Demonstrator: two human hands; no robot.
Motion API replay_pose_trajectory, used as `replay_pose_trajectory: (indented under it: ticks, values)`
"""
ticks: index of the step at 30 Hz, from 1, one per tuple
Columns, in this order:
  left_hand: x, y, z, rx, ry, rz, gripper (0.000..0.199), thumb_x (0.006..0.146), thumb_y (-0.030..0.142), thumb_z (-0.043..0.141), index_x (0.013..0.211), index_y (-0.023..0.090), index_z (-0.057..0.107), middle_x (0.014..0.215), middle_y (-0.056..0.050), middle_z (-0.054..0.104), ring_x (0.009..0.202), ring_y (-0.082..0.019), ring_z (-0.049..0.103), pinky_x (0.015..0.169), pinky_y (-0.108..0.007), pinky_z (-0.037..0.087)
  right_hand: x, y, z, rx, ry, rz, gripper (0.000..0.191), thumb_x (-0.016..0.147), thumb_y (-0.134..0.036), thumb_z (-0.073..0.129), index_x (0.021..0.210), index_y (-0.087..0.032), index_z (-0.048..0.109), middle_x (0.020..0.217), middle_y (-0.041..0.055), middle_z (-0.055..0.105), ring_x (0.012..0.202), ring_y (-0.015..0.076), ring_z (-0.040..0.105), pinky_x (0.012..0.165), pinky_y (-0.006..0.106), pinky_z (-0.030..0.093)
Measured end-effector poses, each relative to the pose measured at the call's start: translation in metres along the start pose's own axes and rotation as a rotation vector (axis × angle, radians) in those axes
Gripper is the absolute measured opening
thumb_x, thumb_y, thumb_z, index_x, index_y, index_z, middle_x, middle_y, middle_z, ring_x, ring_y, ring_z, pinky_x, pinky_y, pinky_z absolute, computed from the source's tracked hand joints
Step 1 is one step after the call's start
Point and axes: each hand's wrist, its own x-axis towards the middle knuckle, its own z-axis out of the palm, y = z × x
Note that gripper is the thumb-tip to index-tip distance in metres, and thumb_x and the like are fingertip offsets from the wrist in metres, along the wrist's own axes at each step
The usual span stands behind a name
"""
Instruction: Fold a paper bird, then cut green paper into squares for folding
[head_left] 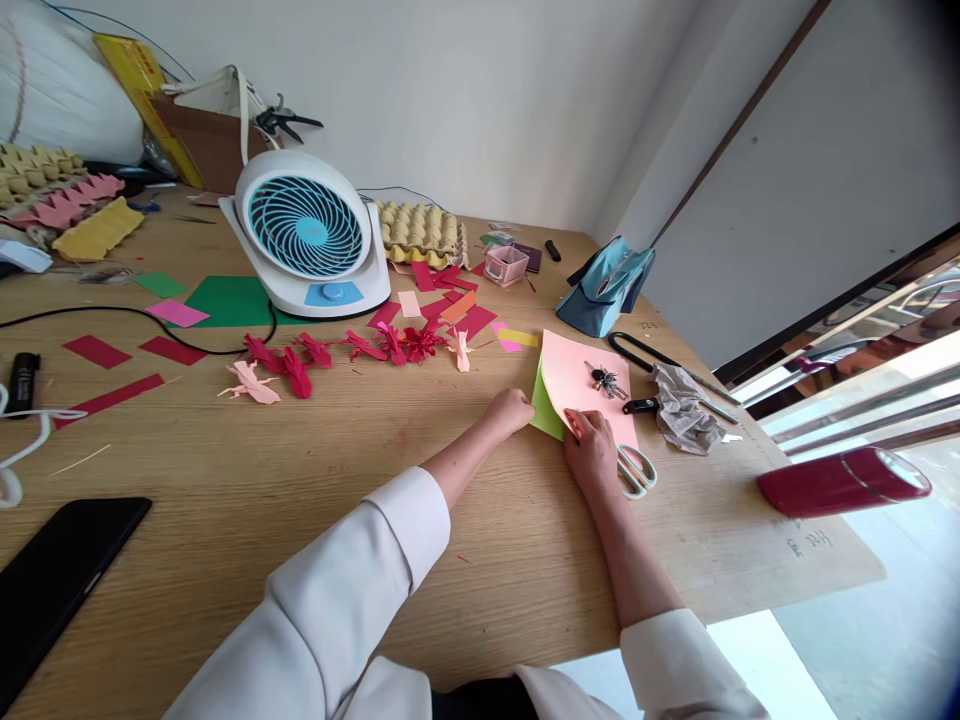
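While the left hand (pixel 513 412) pinches the green sheet (pixel 547 412) on the table (pixel 337 445), the right hand (pixel 591 450) grips the curled edge of the pink sheet (pixel 568 366) overlapping it; beyond sit a blue pouch (pixel 600 292) and pink basket (pixel 506 266), contents unclear.

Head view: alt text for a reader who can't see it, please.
The right hand holds the raised edge of a pink sheet; the left hand touches the green sheet underneath. Scissors lie near the right hand; a fan stands behind paper shapes.
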Motion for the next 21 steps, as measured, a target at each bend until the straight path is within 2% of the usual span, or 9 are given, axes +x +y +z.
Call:
replay_pose_trajectory:
  ticks: [5, 9, 14, 17, 21]
  values:
    - [0.001, 0.0, -0.004, -0.069, -0.046, -0.08, 0.004, 0.074, 0.017, 0.064, 0.077, 0.014, 0.063, 0.058, -0.002, 0.056, 0.049, -0.012, 0.052, 0.048, -0.023, 0.043, 0.002, 0.004, 0.001, -0.155, -0.054, -0.061, 0.051, 0.075, -0.004, 0.047, 0.121, -0.019, 0.064, 0.104, 0.0119, 0.058, 0.091, 0.0256, 0.049, 0.079, 0.036, 0.044]
    - [-0.003, 0.006, -0.017, -0.122, -0.055, -0.13, 0.005, 0.075, 0.017, 0.064, 0.073, 0.014, 0.061, 0.054, 0.0, 0.052, 0.046, -0.01, 0.048, 0.049, -0.023, 0.046, 0.002, 0.004, 0.0, -0.211, -0.101, -0.073, 0.055, 0.074, 0.0, 0.045, 0.12, -0.021, 0.066, 0.101, 0.0116, 0.056, 0.088, 0.0253, 0.049, 0.073, 0.034, 0.042]
    - [-0.019, 0.002, -0.055, -0.164, -0.027, -0.155, 0.009, 0.075, 0.014, 0.064, 0.07, 0.016, 0.056, 0.052, 0.004, 0.046, 0.047, -0.008, 0.044, 0.05, -0.02, 0.047, 0.001, 0.009, 0.0, -0.175, -0.11, -0.024, 0.052, 0.074, -0.002, 0.046, 0.117, -0.022, 0.069, 0.096, 0.01, 0.055, 0.086, 0.0249, 0.05, 0.07, 0.032, 0.043]
    - [-0.039, -0.017, -0.085, -0.183, -0.013, -0.162, 0.014, 0.075, 0.012, 0.062, 0.068, 0.017, 0.051, 0.054, 0.004, 0.045, 0.05, -0.008, 0.044, 0.05, -0.019, 0.046, 0.0, 0.012, -0.001, -0.149, -0.106, -0.011, 0.052, 0.073, -0.003, 0.046, 0.116, -0.022, 0.069, 0.095, 0.0099, 0.055, 0.086, 0.0248, 0.051, 0.072, 0.033, 0.044]
    - [-0.082, -0.05, -0.118, -0.193, -0.019, -0.178, 0.015, 0.075, 0.012, 0.06, 0.066, 0.018, 0.049, 0.057, 0.005, 0.045, 0.051, -0.008, 0.043, 0.049, -0.018, 0.044, 0.001, 0.016, -0.001, -0.144, -0.129, -0.001, 0.053, 0.074, -0.004, 0.046, 0.12, -0.02, 0.067, 0.091, 0.0091, 0.053, 0.084, 0.0238, 0.052, 0.075, 0.034, 0.044]
